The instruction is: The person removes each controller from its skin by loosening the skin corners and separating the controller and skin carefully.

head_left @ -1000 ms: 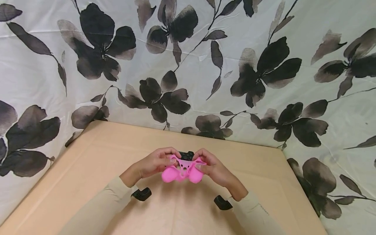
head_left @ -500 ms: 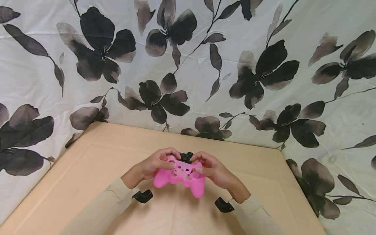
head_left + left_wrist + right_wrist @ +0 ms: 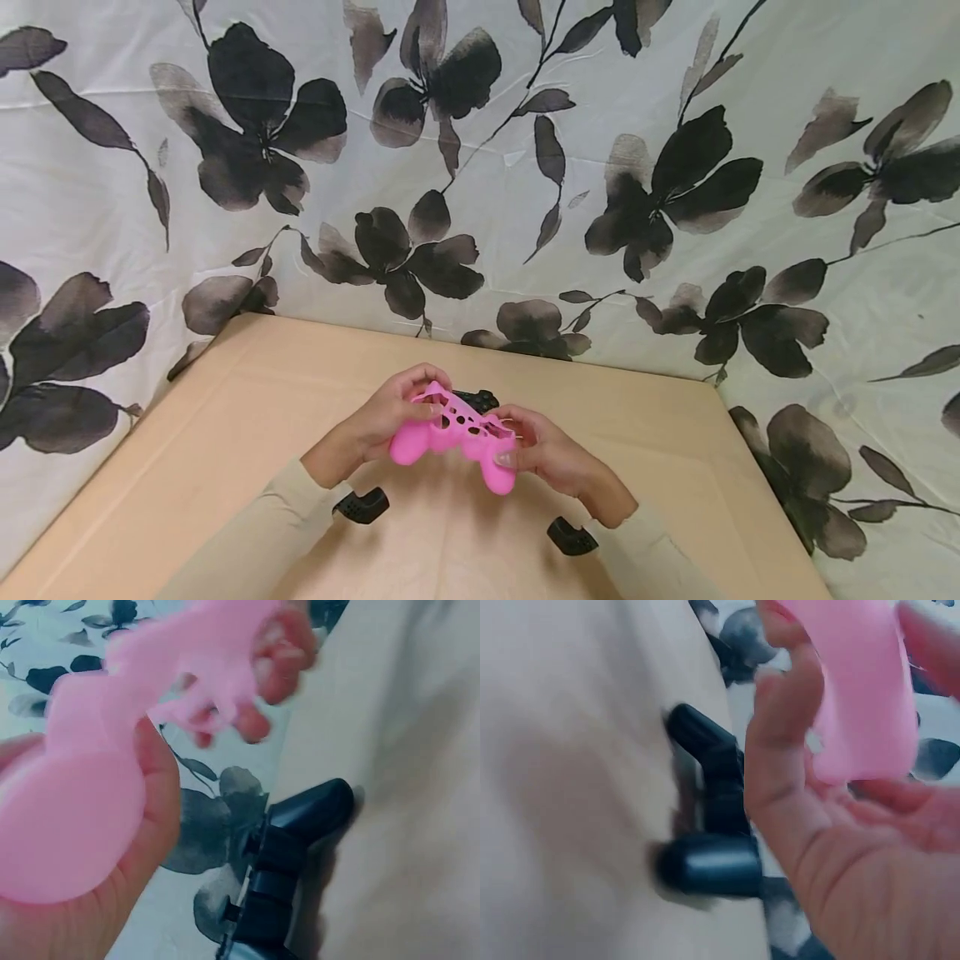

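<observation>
A pink silicone controller cover [image 3: 461,429] with cut-out holes is held up between both hands, tilted down to the right in the head view. My left hand [image 3: 386,417] grips its left side, thumb on the near face. At the other side my right hand [image 3: 551,450] pinches the right grip portion between thumb and fingers. No controller shows inside the cover. Behind it, a black game controller [image 3: 281,870] lies on the table, apart from both hands; the cover and fingers partly hide it in the head view.
The tan table [image 3: 300,350] ends at a white cloth backdrop [image 3: 517,183] printed with dark flowers. Black wrist devices [image 3: 362,505] are strapped under both sleeved forearms.
The cover has been turned and tilted between the hands, its left end now higher. My left hand has risen slightly, and the right has lowered. The black controller stays in place.
</observation>
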`<state>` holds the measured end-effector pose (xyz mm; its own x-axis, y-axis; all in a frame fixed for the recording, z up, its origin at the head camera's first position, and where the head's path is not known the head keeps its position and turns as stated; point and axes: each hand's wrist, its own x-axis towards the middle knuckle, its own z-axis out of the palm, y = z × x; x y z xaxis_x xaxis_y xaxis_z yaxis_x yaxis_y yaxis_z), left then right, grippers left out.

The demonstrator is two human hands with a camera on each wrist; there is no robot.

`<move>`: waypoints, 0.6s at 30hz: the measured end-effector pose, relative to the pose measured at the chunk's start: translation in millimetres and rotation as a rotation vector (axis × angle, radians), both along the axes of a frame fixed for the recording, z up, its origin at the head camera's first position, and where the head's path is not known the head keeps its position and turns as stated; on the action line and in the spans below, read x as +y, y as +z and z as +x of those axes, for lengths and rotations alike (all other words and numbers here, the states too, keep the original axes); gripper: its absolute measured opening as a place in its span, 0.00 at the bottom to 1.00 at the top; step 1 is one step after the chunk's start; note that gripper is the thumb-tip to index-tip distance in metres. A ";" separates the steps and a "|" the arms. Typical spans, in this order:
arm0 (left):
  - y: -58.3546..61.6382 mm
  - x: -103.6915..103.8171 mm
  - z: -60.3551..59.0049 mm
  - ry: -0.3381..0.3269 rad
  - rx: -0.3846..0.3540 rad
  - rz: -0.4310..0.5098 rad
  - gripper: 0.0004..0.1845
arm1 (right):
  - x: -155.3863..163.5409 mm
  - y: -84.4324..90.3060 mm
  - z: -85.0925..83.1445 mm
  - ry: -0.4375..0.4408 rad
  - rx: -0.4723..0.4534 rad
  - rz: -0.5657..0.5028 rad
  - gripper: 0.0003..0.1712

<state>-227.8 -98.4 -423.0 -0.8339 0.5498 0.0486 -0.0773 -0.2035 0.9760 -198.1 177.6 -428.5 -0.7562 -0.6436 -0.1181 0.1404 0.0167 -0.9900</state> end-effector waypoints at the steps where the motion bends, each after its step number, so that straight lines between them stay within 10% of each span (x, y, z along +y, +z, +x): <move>1: 1.4 0.3 0.4 0.007 -0.005 0.001 0.16 | -1.6 -1.5 1.7 -0.021 -0.019 -0.007 0.37; 10: 4.3 -1.2 4.3 0.069 -0.091 -0.109 0.22 | -9.7 0.5 11.0 -0.339 0.028 0.077 0.38; 18: -5.6 -17.9 9.5 0.118 -0.092 -0.253 0.35 | -5.0 -2.7 9.2 -0.400 0.073 0.122 0.36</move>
<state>-218.3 -116.3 -428.6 -0.8873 0.4336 -0.1569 -0.1584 0.0330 0.9868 -188.8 172.6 -431.2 -0.9526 -0.2827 -0.1121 0.0891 0.0931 -0.9917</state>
